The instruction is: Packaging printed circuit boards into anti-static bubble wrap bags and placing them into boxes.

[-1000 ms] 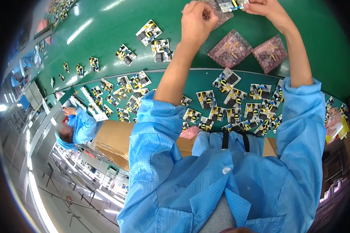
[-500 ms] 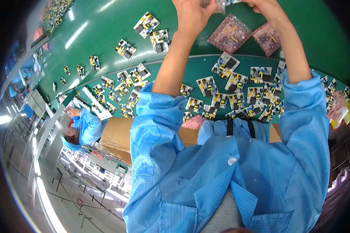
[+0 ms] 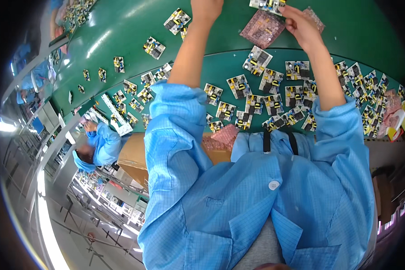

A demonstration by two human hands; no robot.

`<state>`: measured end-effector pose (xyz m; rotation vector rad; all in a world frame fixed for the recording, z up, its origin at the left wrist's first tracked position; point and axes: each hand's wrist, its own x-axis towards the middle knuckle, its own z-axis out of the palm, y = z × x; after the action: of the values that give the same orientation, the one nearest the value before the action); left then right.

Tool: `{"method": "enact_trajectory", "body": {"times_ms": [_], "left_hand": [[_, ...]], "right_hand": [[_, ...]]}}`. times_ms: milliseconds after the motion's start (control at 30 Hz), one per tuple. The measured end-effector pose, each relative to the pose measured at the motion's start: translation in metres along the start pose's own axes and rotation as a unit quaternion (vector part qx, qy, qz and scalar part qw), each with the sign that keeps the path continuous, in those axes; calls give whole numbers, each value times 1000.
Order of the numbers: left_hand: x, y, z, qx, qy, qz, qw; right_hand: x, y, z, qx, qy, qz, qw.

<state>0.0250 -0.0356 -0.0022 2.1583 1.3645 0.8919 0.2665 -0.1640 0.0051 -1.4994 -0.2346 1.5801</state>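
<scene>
At the top of the head view, my right hand (image 3: 300,26) pinches a white circuit board (image 3: 266,5) by its right edge. The board carries black, yellow and blue components and is partly cut off by the frame. Just below it lies a pink bubble-wrap bag (image 3: 262,29) on the green table. A second bubble-wrap bag (image 3: 315,19) shows partly behind my right hand. My left hand (image 3: 207,10) is raised at the top edge, away from the board; its fingers are out of frame. A loose circuit board (image 3: 177,21) lies to the left of that hand.
Many circuit boards (image 3: 257,60) cover the nearer green surface (image 3: 231,65). More pink wrap (image 3: 225,134) and a cardboard box (image 3: 134,153) are close to my body. A co-worker in blue (image 3: 104,143) is at the left. Yellow and white packaging (image 3: 400,120) sits far right.
My left hand has moved left, away from my right hand. My right hand has come down and left with the circuit board, now more visible. The view has shifted slightly.
</scene>
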Motion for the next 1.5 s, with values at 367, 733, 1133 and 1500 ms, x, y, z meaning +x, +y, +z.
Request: {"method": "enact_trajectory", "body": {"times_ms": [367,733,1133,1500], "left_hand": [[88,-22,36,92,-147,113,978],[14,19,32,132,-177,-115,969],[-21,46,43,46,-148,-57,986],[-25,32,52,-66,-86,-70,992]], "right_hand": [[-28,11,-56,61,25,-12,998],[23,-3,-56,-52,-35,-147,987],[50,-24,-25,-103,-117,-135,978],[53,-46,-14,-208,-99,-13,973]]}}
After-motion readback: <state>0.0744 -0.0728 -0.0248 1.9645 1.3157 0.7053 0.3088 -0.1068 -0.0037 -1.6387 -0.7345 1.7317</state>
